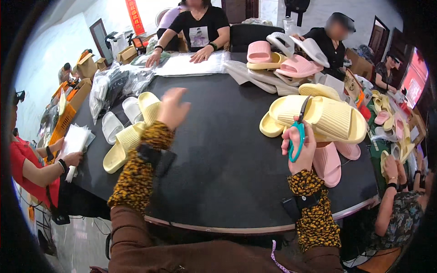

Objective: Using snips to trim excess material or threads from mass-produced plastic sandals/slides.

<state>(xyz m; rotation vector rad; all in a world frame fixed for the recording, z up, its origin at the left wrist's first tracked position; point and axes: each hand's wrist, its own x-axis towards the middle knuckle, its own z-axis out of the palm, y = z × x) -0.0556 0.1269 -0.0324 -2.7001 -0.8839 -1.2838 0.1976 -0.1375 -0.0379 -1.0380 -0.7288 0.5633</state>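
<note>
My left hand (173, 109) is raised over the left part of the black table, fingers apart and holding nothing. Beside and partly behind it lie a yellow slide slipper (149, 107) and another yellow slipper (122, 148), with white slippers (132, 109) next to them. At the right, my right hand (302, 145) is closed around teal-handled scissors (297, 139), their dark blades pointing up across a yellow slipper (318, 116). This slipper lies on a pile with more yellow ones. Pink slippers (327, 164) show below the pile, close to my right wrist.
The black table (214, 150) stretches ahead of me. Clear plastic bags (193, 63) lie beneath a person's hands at its far side. A heap of pink, yellow and white slippers (287, 63) stands at the far right. People work on both sides, one holding white bags (75, 143).
</note>
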